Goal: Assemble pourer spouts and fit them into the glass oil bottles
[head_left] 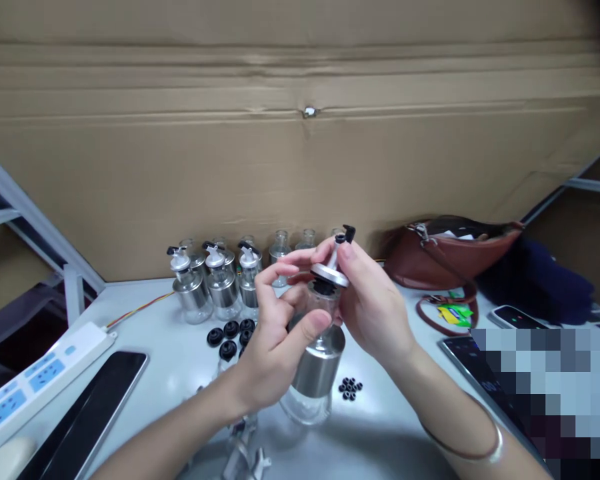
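My left hand (275,347) wraps round a glass bottle (315,373) with a metal sleeve, held tilted above the table. My right hand (370,300) pinches the bottle's silver pourer cap (330,272) with a black flip lid, which sits crooked at the bottle's neck. Both hands are closed on these parts at the middle of the view.
Several finished bottles (223,283) and bare glass bottles stand at the back by a cardboard wall (300,133). Black stoppers (230,331) and small black rings (351,388) lie on the white table (170,373). A power strip (35,383) and a phone (87,413) lie left; a brown bag (455,250) is at the right.
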The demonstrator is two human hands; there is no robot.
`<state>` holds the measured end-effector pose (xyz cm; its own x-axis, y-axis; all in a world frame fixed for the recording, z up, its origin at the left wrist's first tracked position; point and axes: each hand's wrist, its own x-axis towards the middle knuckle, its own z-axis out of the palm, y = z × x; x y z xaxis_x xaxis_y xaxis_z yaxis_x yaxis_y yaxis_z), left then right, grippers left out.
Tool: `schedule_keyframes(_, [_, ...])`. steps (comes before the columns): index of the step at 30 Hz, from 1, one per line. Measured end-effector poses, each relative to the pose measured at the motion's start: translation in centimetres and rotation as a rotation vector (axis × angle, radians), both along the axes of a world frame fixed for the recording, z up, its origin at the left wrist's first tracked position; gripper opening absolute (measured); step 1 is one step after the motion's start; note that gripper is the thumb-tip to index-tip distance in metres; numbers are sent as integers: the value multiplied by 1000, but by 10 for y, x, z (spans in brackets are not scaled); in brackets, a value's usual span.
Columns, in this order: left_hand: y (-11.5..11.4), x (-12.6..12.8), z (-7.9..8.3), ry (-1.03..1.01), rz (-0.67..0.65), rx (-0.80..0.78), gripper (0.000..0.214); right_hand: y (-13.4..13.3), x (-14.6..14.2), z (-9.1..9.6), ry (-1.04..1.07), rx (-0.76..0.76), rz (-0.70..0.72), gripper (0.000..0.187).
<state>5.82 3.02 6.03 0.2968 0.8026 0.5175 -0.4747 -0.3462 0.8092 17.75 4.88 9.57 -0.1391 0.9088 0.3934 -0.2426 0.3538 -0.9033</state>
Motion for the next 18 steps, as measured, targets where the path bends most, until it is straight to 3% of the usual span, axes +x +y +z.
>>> schedule_keyframes(6, [1, -4, 0, 106, 47, 25, 43, -2, -4, -6, 21, -4, -84, 42])
schedule_keyframes(11, [5, -10, 7, 104, 3, 57, 43, 0, -5, -11, 11, -28, -22, 38])
schedule_keyframes(14, [9, -11, 7, 81, -8, 34, 39, 4, -7, -12, 6, -17, 4, 27])
schedule_keyframes(18, [13, -7, 0, 25, 81, 10, 25, 6, -13, -16, 5, -6, -76, 19])
